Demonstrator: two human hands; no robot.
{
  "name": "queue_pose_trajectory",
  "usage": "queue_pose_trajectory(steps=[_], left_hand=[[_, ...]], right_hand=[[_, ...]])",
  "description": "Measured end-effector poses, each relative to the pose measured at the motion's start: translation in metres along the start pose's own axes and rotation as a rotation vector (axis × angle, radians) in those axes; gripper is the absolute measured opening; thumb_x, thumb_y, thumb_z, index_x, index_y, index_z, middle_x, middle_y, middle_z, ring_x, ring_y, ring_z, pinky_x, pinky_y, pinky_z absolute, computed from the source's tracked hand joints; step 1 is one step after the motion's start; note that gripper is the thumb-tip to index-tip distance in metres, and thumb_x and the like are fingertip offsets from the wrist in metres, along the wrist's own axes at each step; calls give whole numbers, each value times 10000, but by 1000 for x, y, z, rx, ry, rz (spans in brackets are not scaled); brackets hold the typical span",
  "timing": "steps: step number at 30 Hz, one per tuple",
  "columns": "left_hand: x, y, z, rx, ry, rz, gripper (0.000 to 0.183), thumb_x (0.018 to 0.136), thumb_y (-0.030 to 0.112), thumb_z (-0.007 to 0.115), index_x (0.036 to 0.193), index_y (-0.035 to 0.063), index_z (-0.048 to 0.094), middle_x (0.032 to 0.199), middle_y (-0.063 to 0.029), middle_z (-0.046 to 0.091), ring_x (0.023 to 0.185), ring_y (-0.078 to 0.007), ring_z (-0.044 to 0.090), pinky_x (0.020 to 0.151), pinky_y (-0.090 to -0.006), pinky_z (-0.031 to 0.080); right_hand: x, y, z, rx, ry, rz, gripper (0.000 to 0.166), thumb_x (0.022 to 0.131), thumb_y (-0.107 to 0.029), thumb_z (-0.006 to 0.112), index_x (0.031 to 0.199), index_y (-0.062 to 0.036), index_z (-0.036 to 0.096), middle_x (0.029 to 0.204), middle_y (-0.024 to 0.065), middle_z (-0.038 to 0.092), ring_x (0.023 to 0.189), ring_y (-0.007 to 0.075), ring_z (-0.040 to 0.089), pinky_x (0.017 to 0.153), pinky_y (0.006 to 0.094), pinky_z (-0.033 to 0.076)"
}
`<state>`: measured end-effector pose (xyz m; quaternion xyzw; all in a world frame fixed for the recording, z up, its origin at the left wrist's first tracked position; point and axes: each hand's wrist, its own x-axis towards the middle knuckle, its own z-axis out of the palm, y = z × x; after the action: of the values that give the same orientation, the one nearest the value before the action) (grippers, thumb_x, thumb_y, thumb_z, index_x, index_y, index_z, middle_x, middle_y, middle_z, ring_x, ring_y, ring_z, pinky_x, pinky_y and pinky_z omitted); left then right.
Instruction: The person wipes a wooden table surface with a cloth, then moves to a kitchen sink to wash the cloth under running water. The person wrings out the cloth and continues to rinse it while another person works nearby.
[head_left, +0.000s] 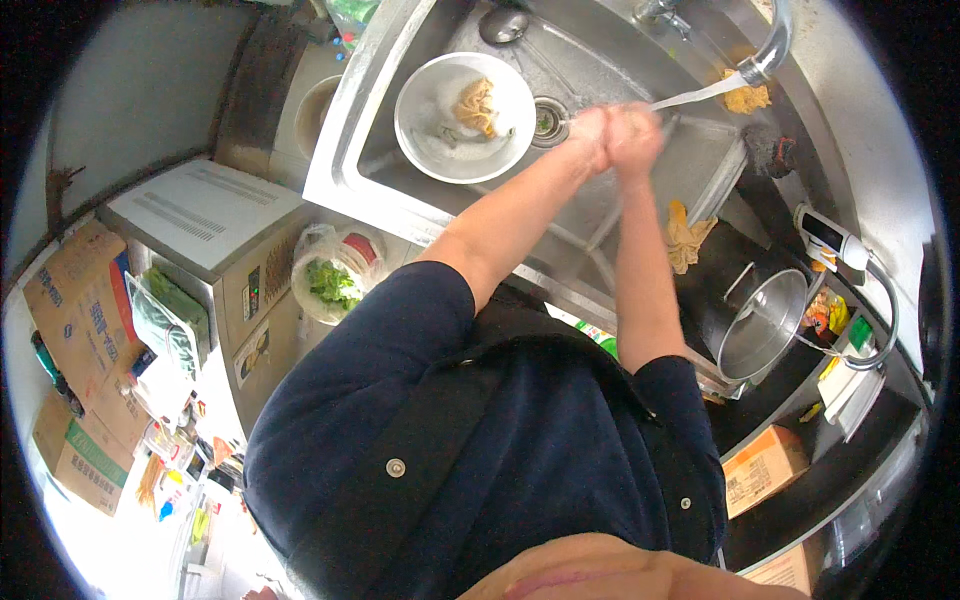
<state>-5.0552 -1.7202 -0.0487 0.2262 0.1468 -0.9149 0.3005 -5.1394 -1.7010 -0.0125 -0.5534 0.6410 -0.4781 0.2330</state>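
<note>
My left hand (592, 136) and my right hand (634, 139) meet over the steel sink (652, 184), blurred by motion. A stream of water (694, 97) from the curved tap (772, 52) runs onto them. Their fingers overlap, and I cannot tell if anything lies between them. Just left of the hands is the sink drain (550, 122), with green scraps in it. Beside the drain stands a round metal bowl (420, 154) holding suds and a tan scrubbing cloth (475, 109). A steel ladle (504, 26) rests at the sink's far left corner.
A yellow cloth (686, 236) lies right of my right forearm, near a deep steel pot (757, 330). Another yellow cloth (746, 94) sits behind the tap. At left are a bag-lined bin (300, 281) with leafy greens and a metal appliance (255, 217). A cardboard box (765, 472) stands lower right.
</note>
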Motion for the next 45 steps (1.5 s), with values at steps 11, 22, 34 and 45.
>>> queue_pose_trajectory(steps=[11,22,34,45], left_hand=[[39,6,-27,150,304,299,203,830,191,432,868,25,543,826,-101,562,701,-210,539,627,-356,448],[29,23,-20,443,315,302,196,828,172,392,862,31,525,857,-104,557,755,-239,553,670,-368,459],[-37,7,68,13,37,5,343,801,308,452,1065,95,505,1033,-91,547,942,-240,523,829,-393,411],[-27,13,59,273,24,232,328,754,55,566,1058,82,444,956,-96,540,883,-267,546,669,-439,468]], right_hand=[[1,-8,17,-92,-159,43,89,711,-87,593,676,-14,557,737,42,559,728,133,534,672,253,423],[8,6,22,87,65,-137,111,729,-113,607,728,-8,571,816,53,588,743,142,521,682,264,413],[28,-10,-5,-271,-2,-214,264,718,-169,567,943,-36,532,1031,172,521,973,340,489,858,431,338],[159,20,-32,742,-196,688,266,809,-254,435,936,-39,527,869,144,595,721,251,579,626,349,470]])
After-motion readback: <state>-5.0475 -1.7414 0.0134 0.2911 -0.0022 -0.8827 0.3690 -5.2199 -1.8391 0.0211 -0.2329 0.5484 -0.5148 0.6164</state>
